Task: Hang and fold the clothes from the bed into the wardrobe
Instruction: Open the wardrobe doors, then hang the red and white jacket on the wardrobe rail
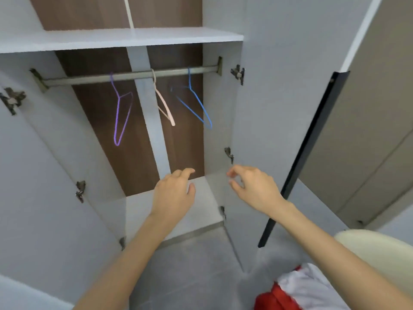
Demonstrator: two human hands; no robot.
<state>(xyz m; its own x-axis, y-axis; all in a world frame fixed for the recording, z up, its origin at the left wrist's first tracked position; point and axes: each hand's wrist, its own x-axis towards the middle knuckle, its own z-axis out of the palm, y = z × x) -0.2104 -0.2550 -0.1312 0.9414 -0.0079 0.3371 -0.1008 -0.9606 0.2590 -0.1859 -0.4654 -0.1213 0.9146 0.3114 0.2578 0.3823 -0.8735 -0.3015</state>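
Observation:
The wardrobe stands open in front of me, with a metal rail (93, 78) across its upper part. Three bare hangers hang from it: a purple hanger (121, 115) on the left, a pale pink hanger (164, 106) in the middle and a blue hanger (196, 104) on the right. My left hand (174, 193) reaches forward over the wardrobe floor (205, 204), fingers apart, holding nothing. My right hand (252, 186) is stretched out beside the right inner wall, fingers loosely curled and empty. A red and white garment (297, 289) lies at the bottom right on the bed.
Both white doors are swung open, the left door (33, 186) and the right door (279, 97), with metal hinges along their edges. A white shelf (120, 39) spans above the rail. A dark-edged panel (306, 153) stands at the right. A cream bed edge (368, 249) lies beyond my right arm.

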